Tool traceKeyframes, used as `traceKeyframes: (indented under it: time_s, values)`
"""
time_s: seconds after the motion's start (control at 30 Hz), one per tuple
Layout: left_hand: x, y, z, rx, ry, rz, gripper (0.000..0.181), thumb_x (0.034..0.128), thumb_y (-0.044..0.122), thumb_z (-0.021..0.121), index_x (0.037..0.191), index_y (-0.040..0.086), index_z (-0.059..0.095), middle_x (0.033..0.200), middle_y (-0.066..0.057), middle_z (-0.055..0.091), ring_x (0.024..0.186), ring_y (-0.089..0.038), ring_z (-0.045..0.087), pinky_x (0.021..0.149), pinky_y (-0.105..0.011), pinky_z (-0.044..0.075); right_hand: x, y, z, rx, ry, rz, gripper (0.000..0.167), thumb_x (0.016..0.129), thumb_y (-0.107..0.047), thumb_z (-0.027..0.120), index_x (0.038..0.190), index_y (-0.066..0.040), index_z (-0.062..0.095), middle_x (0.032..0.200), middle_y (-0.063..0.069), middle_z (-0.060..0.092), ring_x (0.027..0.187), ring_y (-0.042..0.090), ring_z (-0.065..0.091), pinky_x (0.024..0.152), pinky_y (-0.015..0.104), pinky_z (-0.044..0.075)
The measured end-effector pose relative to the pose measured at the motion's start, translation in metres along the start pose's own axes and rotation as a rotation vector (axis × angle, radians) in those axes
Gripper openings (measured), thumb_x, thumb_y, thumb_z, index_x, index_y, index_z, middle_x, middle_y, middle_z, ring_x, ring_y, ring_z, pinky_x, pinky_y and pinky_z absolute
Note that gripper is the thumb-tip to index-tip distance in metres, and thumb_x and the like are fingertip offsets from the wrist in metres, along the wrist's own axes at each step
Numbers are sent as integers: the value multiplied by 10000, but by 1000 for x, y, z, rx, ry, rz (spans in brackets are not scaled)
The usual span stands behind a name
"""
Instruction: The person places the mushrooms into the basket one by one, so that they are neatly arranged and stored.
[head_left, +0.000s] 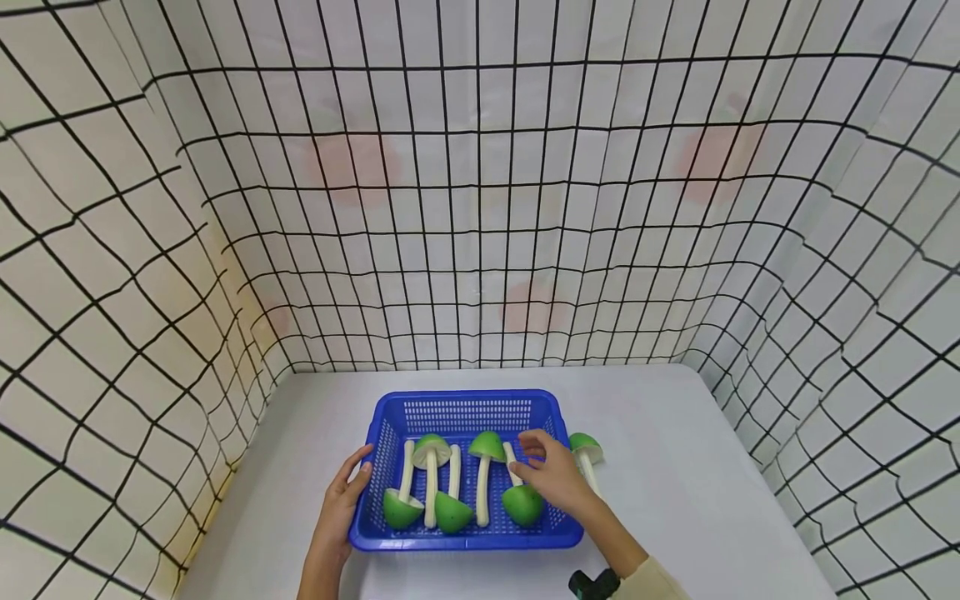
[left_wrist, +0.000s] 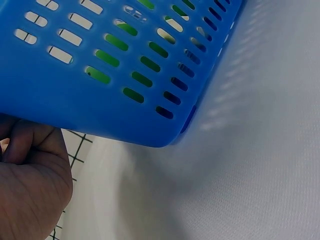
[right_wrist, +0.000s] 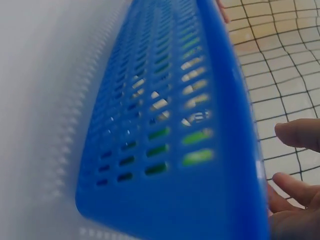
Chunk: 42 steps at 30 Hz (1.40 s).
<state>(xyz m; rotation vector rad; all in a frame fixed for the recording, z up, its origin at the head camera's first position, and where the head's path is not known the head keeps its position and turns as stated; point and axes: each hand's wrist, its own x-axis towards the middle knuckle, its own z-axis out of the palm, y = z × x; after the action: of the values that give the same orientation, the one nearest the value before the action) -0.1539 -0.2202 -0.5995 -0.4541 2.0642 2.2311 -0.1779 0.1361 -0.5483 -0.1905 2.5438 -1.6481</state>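
Note:
A blue plastic basket (head_left: 465, 542) with slotted walls holds several toy mushrooms with green caps and white stems, laid in a row with caps alternately near and far. My left hand (head_left: 342, 500) grips the basket's left rim; its fingers curl at the rim in the left wrist view. My right hand (head_left: 558, 475) is over the basket's right side, thumb and fingers apart, holding nothing that I can see. Just beside its fingertips is the stem of the rightmost mushroom in the basket (head_left: 522, 505). Another mushroom (head_left: 587, 450) lies on the table outside the right wall.
The basket stands on a white-covered table (head_left: 675, 492). Black netting (head_left: 480, 183) over pale cloth walls encloses the back and both sides. A black device (head_left: 592, 585) is at my right wrist, by a beige sleeve (head_left: 651, 581).

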Motion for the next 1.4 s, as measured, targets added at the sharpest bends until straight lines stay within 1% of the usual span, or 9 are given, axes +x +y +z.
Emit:
traceKeyframes:
  time_s: [0.27, 0.37, 0.5, 0.67, 0.77, 0.9, 1.07, 1.23, 1.4]
  values:
    - [1, -1, -1, -14, -3, -7, 573, 1044, 464, 568, 1565, 266, 438, 1490, -146, 493, 1128, -226, 604, 864, -321, 540, -2, 5, -18, 8, 52, -19, 493, 937, -151, 762, 1372, -16, 572, 1342, 199, 627, 1261, 348, 615, 1020, 370, 538]
    - [1, -1, -1, -11, -4, -4, 579, 1039, 476, 572, 1563, 267, 442, 1492, -149, 494, 1129, -227, 606, 864, -318, 541, -3, 8, -25, 25, 72, 3, 473, 947, -170, 754, 1373, -59, 583, 1328, 162, 648, 1236, 292, 638, 1003, 329, 546]
    - [0, -1, 0, -12, -5, 5, 577, 1028, 486, 588, 1546, 263, 466, 1463, -153, 515, 1113, -219, 617, 860, -317, 548, -6, 10, -36, 48, 116, 6, 402, 957, -176, 743, 1330, -91, 616, 1262, 125, 687, 1165, 238, 673, 967, 282, 551]
    - [0, -1, 0, -13, 8, 9, 563, 1020, 493, 600, 1524, 267, 494, 1429, -142, 539, 1108, -220, 626, 857, -320, 557, -8, 9, -49, 78, 142, 27, 399, 971, -180, 726, 1331, -47, 614, 1258, 159, 681, 1151, 236, 673, 914, 188, 537]
    - [0, 0, 0, -11, 9, 6, 567, 1019, 497, 598, 1526, 267, 490, 1446, -144, 527, 1122, -227, 618, 863, -317, 551, -10, 11, -55, 90, 157, 51, 415, 976, -174, 720, 1348, -33, 602, 1263, 165, 677, 1155, 247, 666, 875, 155, 530]
    - [-1, 0, 0, -7, 0, 5, 581, 1027, 491, 586, 1545, 256, 466, 1473, -154, 506, 1130, -223, 608, 870, -310, 541, -11, 17, -62, 75, 181, 71, 415, 984, -179, 710, 1355, -33, 595, 1253, 155, 679, 1146, 245, 670, 848, 155, 535]
    - [0, 0, -1, -26, -3, -1, 572, 1037, 463, 581, 1554, 251, 455, 1460, -140, 512, 1126, -217, 603, 868, -309, 540, -10, 28, -68, 46, 205, 73, 360, 978, -180, 711, 1308, -62, 629, 1211, 134, 696, 1098, 201, 688, 833, 171, 545]
    - [1, 0, -1, -14, -4, -7, 565, 1043, 463, 569, 1558, 261, 449, 1453, -125, 517, 1125, -210, 597, 867, -306, 537, -10, 41, -75, 24, 220, 69, 334, 968, -162, 715, 1283, -79, 640, 1215, 171, 700, 1060, 153, 688, 824, 181, 554]
    - [1, 0, -1, -15, -1, -5, 562, 1043, 459, 572, 1554, 257, 455, 1439, -134, 523, 1111, -211, 600, 863, -310, 539, -8, 51, -81, 6, 236, 74, 331, 973, -154, 712, 1280, -59, 634, 1212, 179, 692, 1050, 174, 688, 807, 198, 568]
